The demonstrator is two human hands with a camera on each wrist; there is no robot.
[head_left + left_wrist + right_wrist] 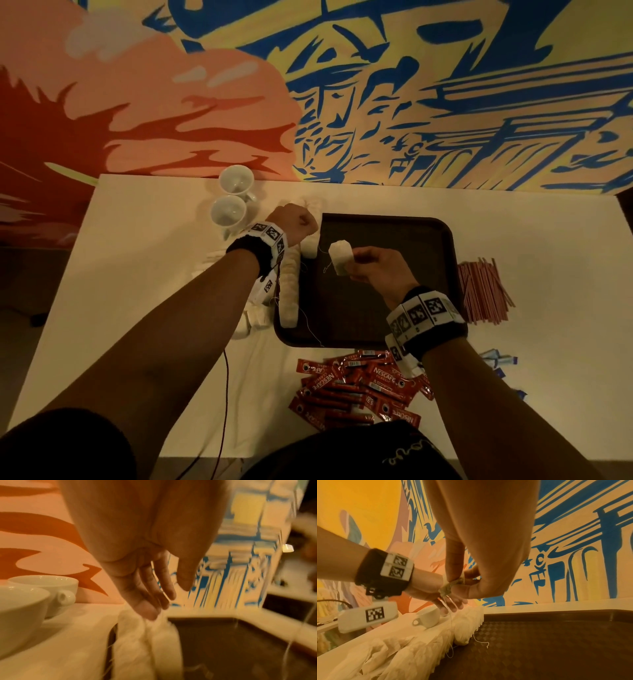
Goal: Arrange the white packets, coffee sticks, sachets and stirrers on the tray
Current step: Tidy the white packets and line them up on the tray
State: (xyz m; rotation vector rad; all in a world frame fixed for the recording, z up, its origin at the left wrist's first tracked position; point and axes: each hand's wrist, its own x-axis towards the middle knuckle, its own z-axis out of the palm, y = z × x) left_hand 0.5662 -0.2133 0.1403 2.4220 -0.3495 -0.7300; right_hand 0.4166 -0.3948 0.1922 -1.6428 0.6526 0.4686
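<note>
Fig.: R hand (378, 270) above the dark tray (394, 284), thumb and fingertips pinching one white packet (340, 257), held clear of the tray floor, its thread dangling. The packet row (289, 291) lies along the tray's L edge, long axis running near-to-far; a second, short row (310, 245) starts just beside it at the far L corner. So the held packet sits right of both rows, w/ the open slot towards the L hand (296, 222). L hand hovers over the rows' far end, fingers straight, approx. touching the top packet; blur leaves contact unclear. Off-tray: coffee sticks (359, 387) near side, stirrers (483, 291) right, blue sachets (500, 363) near-right, two cups (233, 198) far-left. Nothing blocks the short path leftwards.
</note>
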